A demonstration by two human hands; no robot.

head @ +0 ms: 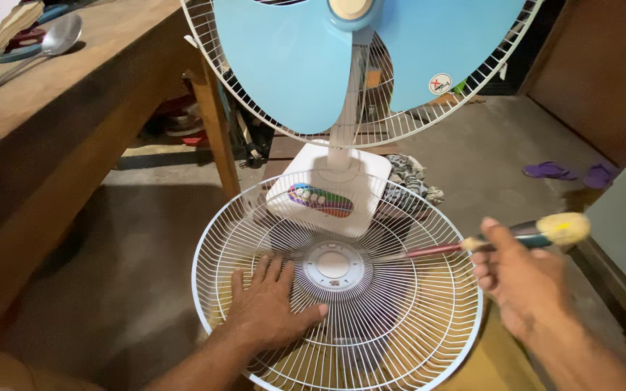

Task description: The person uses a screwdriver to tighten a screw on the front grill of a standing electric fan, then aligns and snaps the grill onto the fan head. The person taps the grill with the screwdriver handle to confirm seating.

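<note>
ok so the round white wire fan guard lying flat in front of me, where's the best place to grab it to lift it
Probably the thick outer rim of the round white wire fan guard, from the left side. The thin spokes look bendable, and the left hand already lies flat on them close to that edge; the right hand holds a brush.

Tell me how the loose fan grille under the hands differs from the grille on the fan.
The loose grille lies flat, pressed by the left hand; the mounted grille stands upright on the fan. The loose grille has a round hub; the mounted grille has blue blades before it. The right hand holds a screwdriver. Both are white wire.
</note>
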